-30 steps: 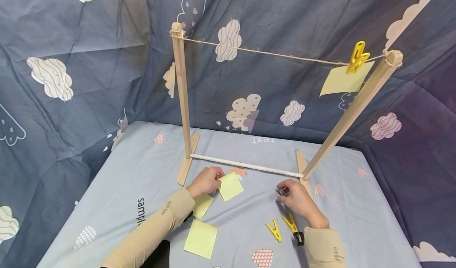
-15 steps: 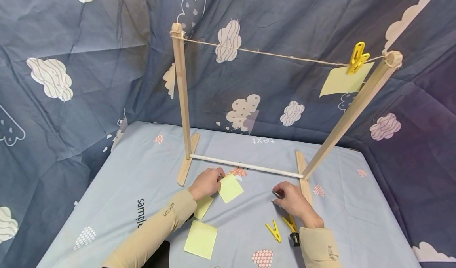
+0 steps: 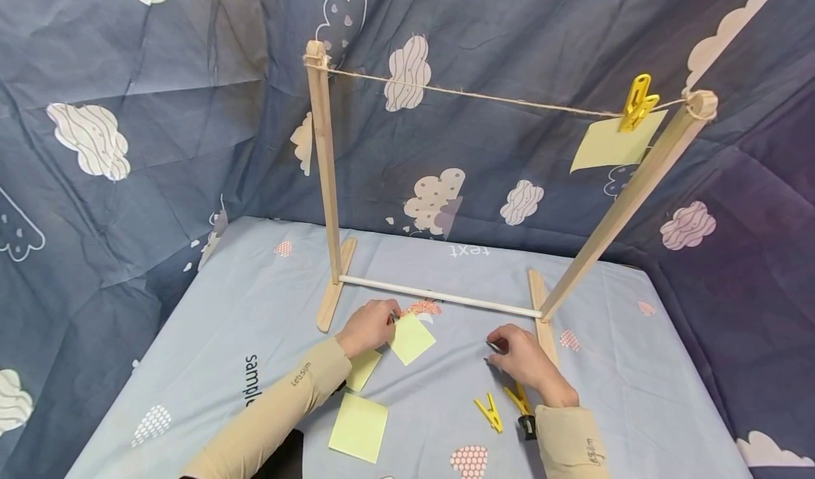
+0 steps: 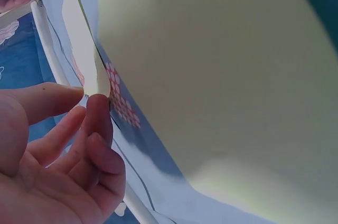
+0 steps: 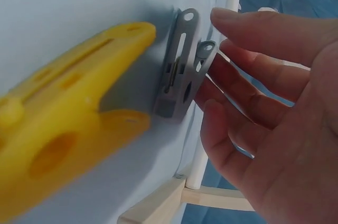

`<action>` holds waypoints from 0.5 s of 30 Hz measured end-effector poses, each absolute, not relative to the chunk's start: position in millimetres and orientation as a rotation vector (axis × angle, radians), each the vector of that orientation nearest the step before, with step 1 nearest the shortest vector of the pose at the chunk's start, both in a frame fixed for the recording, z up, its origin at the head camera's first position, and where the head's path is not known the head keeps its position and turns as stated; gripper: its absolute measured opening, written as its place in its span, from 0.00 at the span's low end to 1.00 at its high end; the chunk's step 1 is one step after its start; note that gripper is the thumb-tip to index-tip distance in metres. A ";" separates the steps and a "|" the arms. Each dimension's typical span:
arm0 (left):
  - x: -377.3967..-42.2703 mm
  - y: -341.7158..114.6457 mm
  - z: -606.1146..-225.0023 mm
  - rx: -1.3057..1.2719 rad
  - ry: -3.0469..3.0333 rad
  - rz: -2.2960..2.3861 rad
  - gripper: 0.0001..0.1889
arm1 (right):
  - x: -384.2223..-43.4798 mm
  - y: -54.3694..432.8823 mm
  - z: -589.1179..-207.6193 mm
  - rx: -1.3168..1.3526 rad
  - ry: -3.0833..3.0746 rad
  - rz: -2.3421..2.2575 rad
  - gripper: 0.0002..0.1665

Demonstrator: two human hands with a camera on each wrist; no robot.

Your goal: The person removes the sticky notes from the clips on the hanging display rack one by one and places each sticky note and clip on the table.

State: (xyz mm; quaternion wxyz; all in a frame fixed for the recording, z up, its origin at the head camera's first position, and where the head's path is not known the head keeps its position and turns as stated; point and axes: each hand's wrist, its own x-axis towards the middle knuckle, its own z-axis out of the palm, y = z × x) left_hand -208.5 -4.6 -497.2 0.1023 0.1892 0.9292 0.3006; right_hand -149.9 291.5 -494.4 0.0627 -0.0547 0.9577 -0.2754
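My left hand pinches a pale yellow paper square between thumb and fingertips; in the left wrist view the square is seen at a steep slant. A second square is partly covered by my left forearm, and a third lies nearer the front. My right hand holds a grey clothespin at its fingertips, low over the cloth. The right wrist view shows its fingers behind one handle and the thumb near the other. Close by lies a yellow clothespin.
Another yellow clothespin lies on the light blue cloth. Behind the hands stands a wooden frame with a white rod low across it. Along its top runs twine, where a yellow clothespin holds a paper square.
My right hand has shifted slightly left with the grey clothespin, then stayed put. The left hand has barely moved; its paper square sits a touch lower.
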 end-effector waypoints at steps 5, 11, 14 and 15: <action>-210.7 -4.8 -494.4 0.572 2.756 0.922 0.10 | -149.3 295.3 -488.7 -0.186 2.929 -0.847 0.13; -215.0 -7.4 -483.1 0.653 2.832 0.959 0.08 | -149.5 300.8 -474.2 -0.218 3.025 -0.943 0.12; -218.5 -8.1 -474.2 0.672 2.860 0.967 0.09 | -149.9 302.4 -462.0 -0.241 3.074 -1.051 0.09; -219.9 -8.1 -470.4 0.666 2.866 0.970 0.09 | -150.0 302.8 -456.6 -0.249 3.089 -1.087 0.09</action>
